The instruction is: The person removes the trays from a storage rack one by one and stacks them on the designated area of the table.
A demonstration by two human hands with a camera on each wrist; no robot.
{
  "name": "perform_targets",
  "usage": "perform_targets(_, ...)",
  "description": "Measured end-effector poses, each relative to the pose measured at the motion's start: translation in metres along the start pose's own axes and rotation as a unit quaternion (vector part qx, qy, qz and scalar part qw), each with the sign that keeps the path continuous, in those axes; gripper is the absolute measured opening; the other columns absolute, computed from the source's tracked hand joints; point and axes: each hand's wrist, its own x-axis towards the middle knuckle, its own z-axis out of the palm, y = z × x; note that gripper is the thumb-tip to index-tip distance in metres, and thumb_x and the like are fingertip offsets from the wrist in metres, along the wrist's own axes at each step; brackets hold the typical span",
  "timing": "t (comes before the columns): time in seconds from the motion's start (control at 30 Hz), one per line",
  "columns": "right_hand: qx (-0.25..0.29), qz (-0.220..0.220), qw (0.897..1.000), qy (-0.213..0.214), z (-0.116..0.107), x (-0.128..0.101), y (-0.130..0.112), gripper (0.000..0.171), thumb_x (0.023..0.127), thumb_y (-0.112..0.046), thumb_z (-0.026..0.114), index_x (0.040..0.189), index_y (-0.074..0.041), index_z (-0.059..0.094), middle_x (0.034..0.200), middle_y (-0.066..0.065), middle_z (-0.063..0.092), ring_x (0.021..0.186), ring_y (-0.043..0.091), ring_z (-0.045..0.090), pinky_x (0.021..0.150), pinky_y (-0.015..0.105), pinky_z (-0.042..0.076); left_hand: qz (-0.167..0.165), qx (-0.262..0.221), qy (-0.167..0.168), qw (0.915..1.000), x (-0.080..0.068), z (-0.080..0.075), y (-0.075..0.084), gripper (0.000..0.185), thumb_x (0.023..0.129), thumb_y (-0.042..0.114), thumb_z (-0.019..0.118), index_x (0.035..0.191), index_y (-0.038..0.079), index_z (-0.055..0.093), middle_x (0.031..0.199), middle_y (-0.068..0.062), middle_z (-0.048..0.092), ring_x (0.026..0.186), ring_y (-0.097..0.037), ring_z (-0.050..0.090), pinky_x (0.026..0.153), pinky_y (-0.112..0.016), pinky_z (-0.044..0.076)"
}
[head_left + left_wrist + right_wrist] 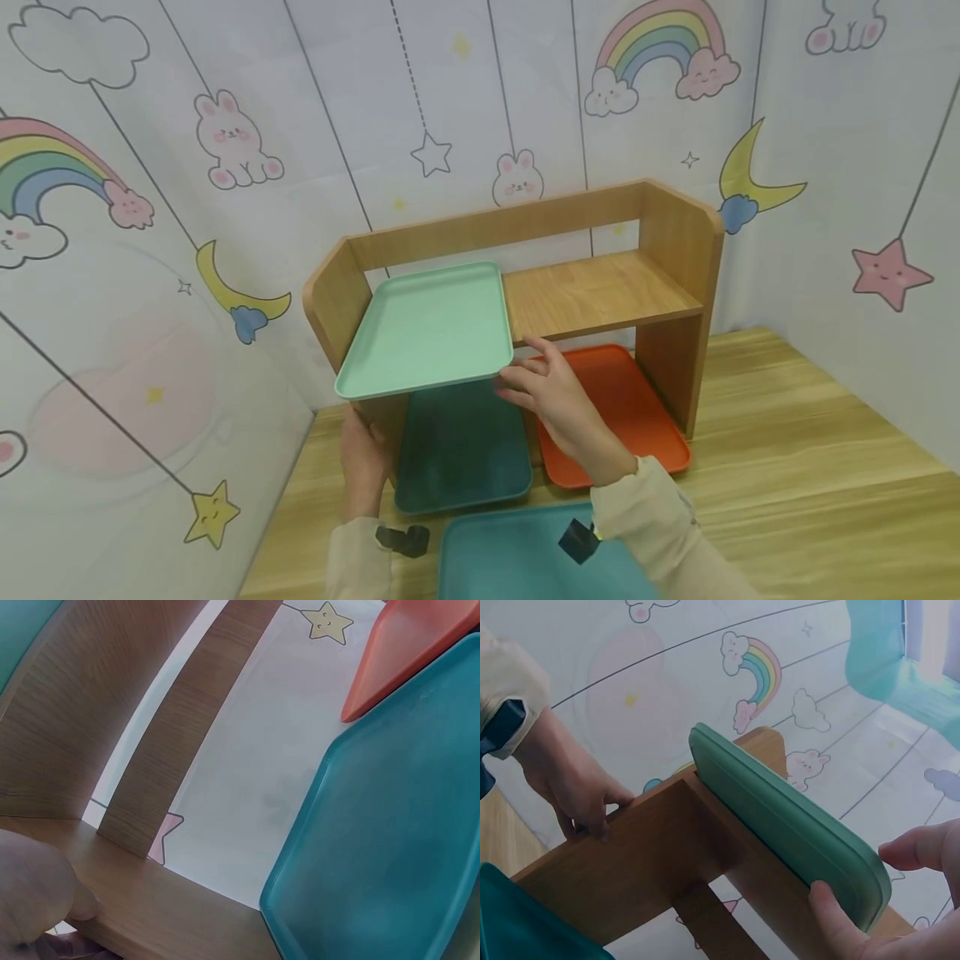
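- Kids' wallpaper w/ rainbows behind; wooden shelf on table.
- Mint tray lies on shelf top, long axis running away from the hands, front edge overhanging.
- Right hand nearest, fingers pinching tray's near-right corner; left hand grips shelf's left side panel, below tray.

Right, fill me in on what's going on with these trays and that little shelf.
A person is at a small wooden shelf on a wooden table. Their right hand holds the near right corner of a mint green tray lying on the shelf's upper board, overhanging its front edge. Their left hand grips the shelf's left side panel. Under the shelf lie a dark teal tray and an orange tray side by side. Another teal tray sits nearer the person.
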Motion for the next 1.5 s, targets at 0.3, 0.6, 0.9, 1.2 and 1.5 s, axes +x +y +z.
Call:
perform_targets(0.3, 0.048, -0.014, 0.999, -0.016, 0.01, 0.009, -0.001, 0.059, 0.096, -0.005, 0.052, 0.147, -0.009, 0.024, 0.127, 0.02, 0.051, 0.107, 0.023, 0.06, 0.099, 0.042, 0.048, 0.001, 0.004, -0.001, 1.0, 0.0, -0.001, 0.003, 0.039, 0.093, -0.007, 0.038, 0.132, -0.01, 0.036, 0.127, -0.035, 0.049, 0.119, -0.05, 0.048, 0.099, -0.06, 0.04)
perform_targets(0.6, 0.061, -0.033, 0.998, -0.004, 0.019, 0.011, 0.0, 0.054, 0.096, -0.002, 0.05, 0.145, -0.006, 0.03, 0.122, 0.02, 0.051, 0.103, 0.022, 0.06, 0.095, 0.048, 0.049, 0.003, -0.001, 0.0, 1.0, 0.001, -0.001, 0.002, 0.04, 0.092, -0.007, 0.038, 0.132, -0.01, 0.036, 0.127, -0.035, 0.05, 0.12, -0.049, 0.049, 0.1, -0.059, 0.04)
perform_targets(0.9, 0.088, -0.031, 0.996, 0.014, 0.019, 0.007, -0.001, 0.054, 0.095, 0.002, 0.049, 0.146, -0.006, 0.034, 0.128, 0.022, 0.052, 0.102, 0.021, 0.063, 0.095, 0.05, 0.048, 0.015, 0.006, 0.014, 0.9998, 0.0, 0.0, 0.001, 0.036, 0.091, -0.006, 0.039, 0.127, -0.012, 0.039, 0.12, -0.037, 0.052, 0.115, -0.051, 0.05, 0.096, -0.06, 0.041)
perform_targets(1.2, 0.114, -0.017, 0.992, 0.039, 0.015, -0.005, -0.004, 0.062, 0.092, 0.003, 0.052, 0.149, -0.008, 0.029, 0.095, 0.004, 0.057, 0.066, 0.011, 0.055, 0.092, 0.048, 0.051, 0.017, 0.009, 0.024, 0.9995, -0.004, -0.001, 0.001, 0.035, 0.092, -0.005, 0.038, 0.127, -0.013, 0.042, 0.12, -0.038, 0.052, 0.114, -0.052, 0.051, 0.096, -0.06, 0.042)
perform_targets(1.5, 0.129, -0.029, 0.991, 0.021, 0.004, -0.026, -0.009, 0.055, 0.094, 0.002, 0.048, 0.146, -0.007, 0.034, 0.138, 0.02, 0.051, 0.097, 0.017, 0.069, 0.086, 0.039, 0.056, 0.05, 0.014, 0.035, 0.998, -0.004, 0.001, -0.003, 0.032, 0.097, 0.0, 0.034, 0.124, -0.011, 0.048, 0.119, -0.033, 0.054, 0.115, -0.048, 0.052, 0.098, -0.058, 0.042)
